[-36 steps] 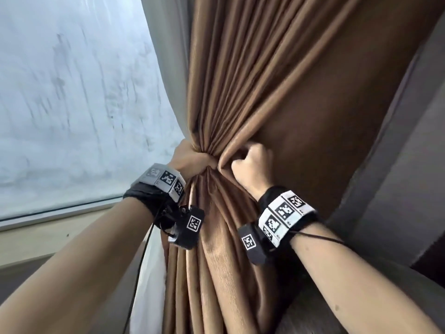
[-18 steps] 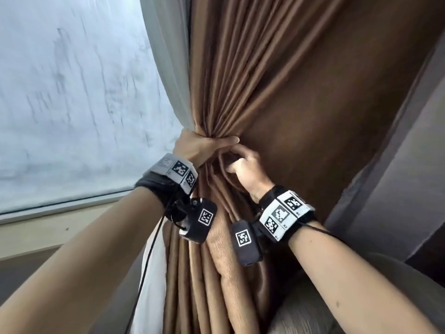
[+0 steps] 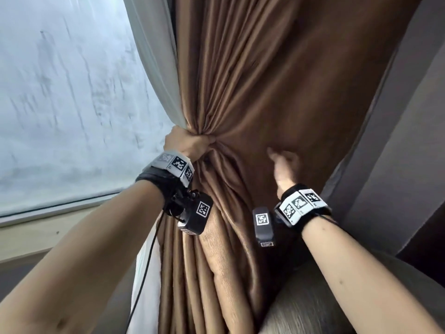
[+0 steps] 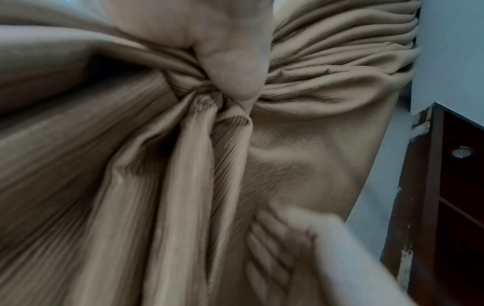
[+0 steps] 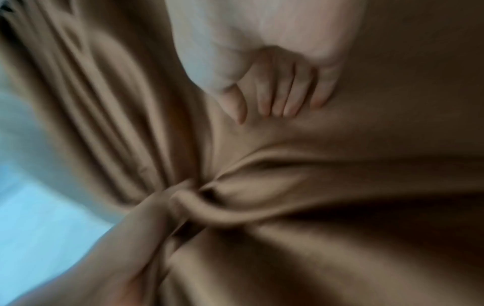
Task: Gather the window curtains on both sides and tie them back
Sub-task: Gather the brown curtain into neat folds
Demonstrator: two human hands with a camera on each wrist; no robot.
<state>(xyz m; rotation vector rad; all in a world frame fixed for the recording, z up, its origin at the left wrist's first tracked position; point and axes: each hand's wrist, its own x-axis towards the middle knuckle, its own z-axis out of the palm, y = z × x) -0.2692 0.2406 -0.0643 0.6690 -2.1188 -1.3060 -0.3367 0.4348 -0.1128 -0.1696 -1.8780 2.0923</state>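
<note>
A brown curtain (image 3: 277, 80) hangs to the right of the window, with a pale lining (image 3: 159, 75) along its left edge. My left hand (image 3: 190, 144) grips the bunched folds at mid-height, pulling them into a tight knot of pleats (image 4: 209, 97). My right hand (image 3: 285, 165) lies to the right of that bunch, fingers straight against the flat brown cloth (image 5: 288, 97), holding nothing. The left hand's fingers are hidden behind the fabric.
A frosted window pane (image 3: 65, 104) fills the left, with its sill (image 3: 48, 222) below. A grey wall (image 3: 397, 153) borders the curtain on the right. Dark wooden shelving (image 4: 455, 186) stands beside the wall. A grey cushioned surface (image 3: 313, 297) lies below my right arm.
My right hand has let go of the gathered folds and moved right onto the flat cloth, fingers straightened. My left hand keeps its grip on the bunch.
</note>
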